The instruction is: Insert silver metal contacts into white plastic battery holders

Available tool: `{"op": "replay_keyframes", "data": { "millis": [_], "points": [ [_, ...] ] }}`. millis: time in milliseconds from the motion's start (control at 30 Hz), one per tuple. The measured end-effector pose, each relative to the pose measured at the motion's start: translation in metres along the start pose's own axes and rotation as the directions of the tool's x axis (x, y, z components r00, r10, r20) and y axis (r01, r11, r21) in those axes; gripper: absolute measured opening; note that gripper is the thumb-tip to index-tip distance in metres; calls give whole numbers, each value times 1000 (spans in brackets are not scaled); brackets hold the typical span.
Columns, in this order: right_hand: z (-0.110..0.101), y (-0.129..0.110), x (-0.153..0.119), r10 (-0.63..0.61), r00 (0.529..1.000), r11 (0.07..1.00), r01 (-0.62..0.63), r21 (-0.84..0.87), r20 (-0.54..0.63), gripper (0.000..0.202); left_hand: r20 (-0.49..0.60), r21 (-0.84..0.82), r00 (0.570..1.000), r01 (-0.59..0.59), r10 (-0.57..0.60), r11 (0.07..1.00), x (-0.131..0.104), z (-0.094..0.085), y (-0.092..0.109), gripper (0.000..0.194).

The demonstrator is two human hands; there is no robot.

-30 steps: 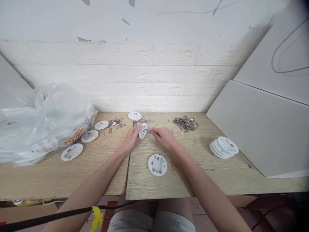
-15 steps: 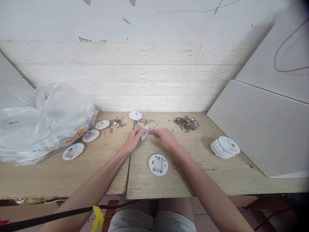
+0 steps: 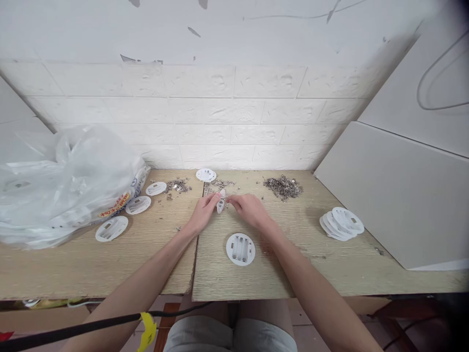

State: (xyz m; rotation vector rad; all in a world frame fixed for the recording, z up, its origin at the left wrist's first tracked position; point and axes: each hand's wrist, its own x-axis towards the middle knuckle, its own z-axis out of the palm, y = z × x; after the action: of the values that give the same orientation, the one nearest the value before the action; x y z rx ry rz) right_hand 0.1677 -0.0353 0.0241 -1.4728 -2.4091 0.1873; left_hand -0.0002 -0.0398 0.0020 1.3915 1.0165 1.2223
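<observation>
My left hand (image 3: 205,211) grips a round white plastic battery cover (image 3: 220,202) by its edge, held tilted above the table. Close against its right side is my right hand (image 3: 249,207), thumb and fingers pinched together; whatever sits between those fingertips is too small to make out. Another round battery cover (image 3: 241,250), its slots facing up with metal contacts in them, lies on the wood in front of me. Just beyond my hands are small metal pieces (image 3: 222,184) in a loose scatter.
A larger heap of metal contacts (image 3: 283,187) lies back right, a smaller heap (image 3: 178,185) back left. Stacked white discs (image 3: 341,224) sit at right beside a grey panel (image 3: 403,195). Several discs (image 3: 112,229) lie along a plastic bag (image 3: 69,186). A black cable (image 3: 110,322) crosses lower left.
The cover in my left hand has turned slightly more upright. My right hand stays pinched beside it; the view has shifted a little.
</observation>
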Motion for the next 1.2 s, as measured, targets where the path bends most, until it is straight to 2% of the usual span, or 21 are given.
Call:
{"op": "replay_keyframes", "data": {
  "millis": [100, 267, 767, 1200],
  "points": [
    [0, 2, 0, -10, 1000, 999, 11, 48, -29, 34, -2, -98, 999, 38, -38, 994, 3, 1, -3, 41],
    [-2, 6, 1, 16, 1000, 994, -15, 113, -9, 33, -4, -150, 998, 55, -56, 987, 5, 1, -4, 41],
    [-2, 6, 1, -3, 1000, 975, 0, 222, 10, 33, 8, -144, 999, 48, -48, 988, 4, 2, -4, 39],
    [-2, 7, 1, -6, 1000, 977, 7, 212, -5, 32, -10, -175, 998, 58, -61, 983, 4, 3, -2, 41]
  ]
}}
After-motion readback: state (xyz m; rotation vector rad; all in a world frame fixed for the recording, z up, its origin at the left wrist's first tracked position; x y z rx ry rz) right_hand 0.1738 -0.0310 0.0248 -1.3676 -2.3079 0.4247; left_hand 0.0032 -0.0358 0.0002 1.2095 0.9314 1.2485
